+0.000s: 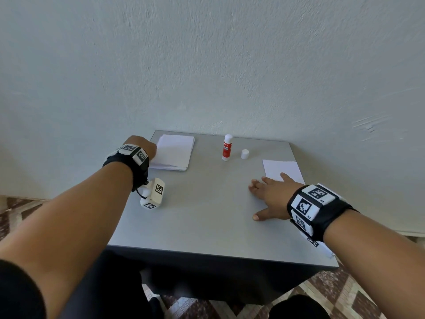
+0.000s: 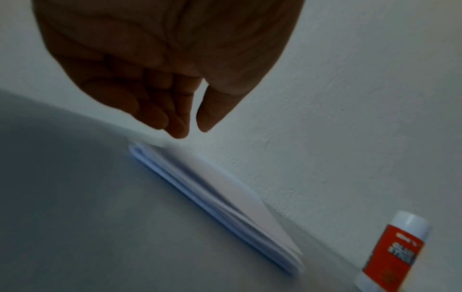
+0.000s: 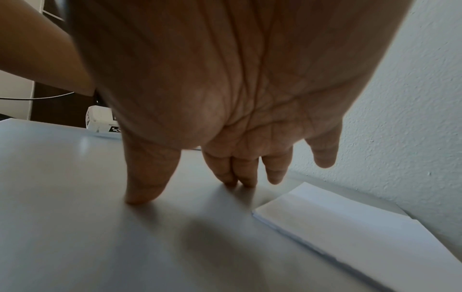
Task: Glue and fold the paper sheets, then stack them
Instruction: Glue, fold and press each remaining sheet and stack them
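Left hand (image 2: 175, 79) fingers and thumb nearly closed at the white paper stack (image 1: 173, 151) corner, hold unclear; peel one sheet only; right hand (image 1: 270, 196) flat, empty on grey table (image 1: 207, 215).

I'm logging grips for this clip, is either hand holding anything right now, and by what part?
The left hand pinches the top sheet of the paper stack at its corner. The right hand holds nothing.
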